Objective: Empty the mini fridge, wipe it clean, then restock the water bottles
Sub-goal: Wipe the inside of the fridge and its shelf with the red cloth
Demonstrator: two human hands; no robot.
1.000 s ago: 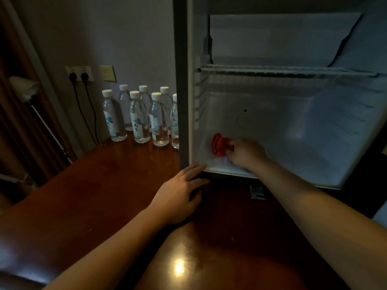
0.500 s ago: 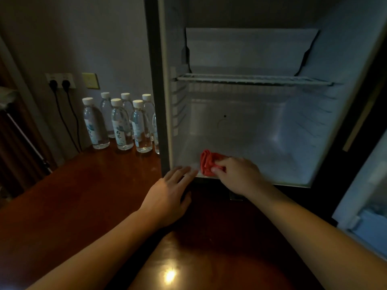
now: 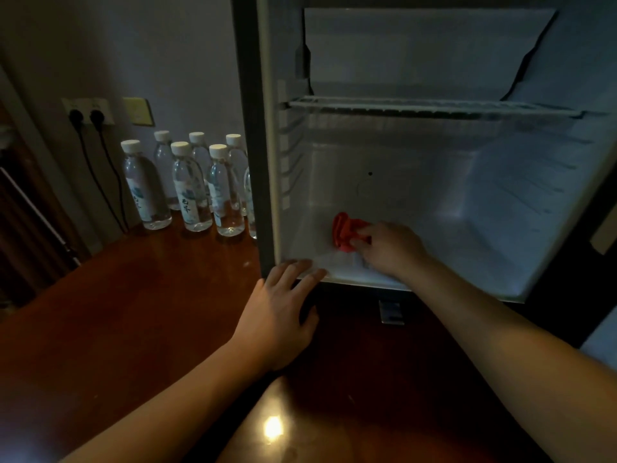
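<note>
Head view: right hand [image 3: 389,250] inside the mini fridge [image 3: 467,195], fingers curled around a bunched red cloth [image 3: 347,231] on the fridge floor near its left wall. Left hand [image 3: 280,317] flat, fingers spread, fingertips touching the fridge's front lower edge. Bare floor to the cloth's right. Water bottles [image 3: 187,185] left of the fridge, outside, upright on the wooden top [image 3: 117,312]

Dark wooden floor [image 3: 140,322], water bottles [image 3: 187,188] standing, mini fridge [image 3: 253,162] beside them
</note>
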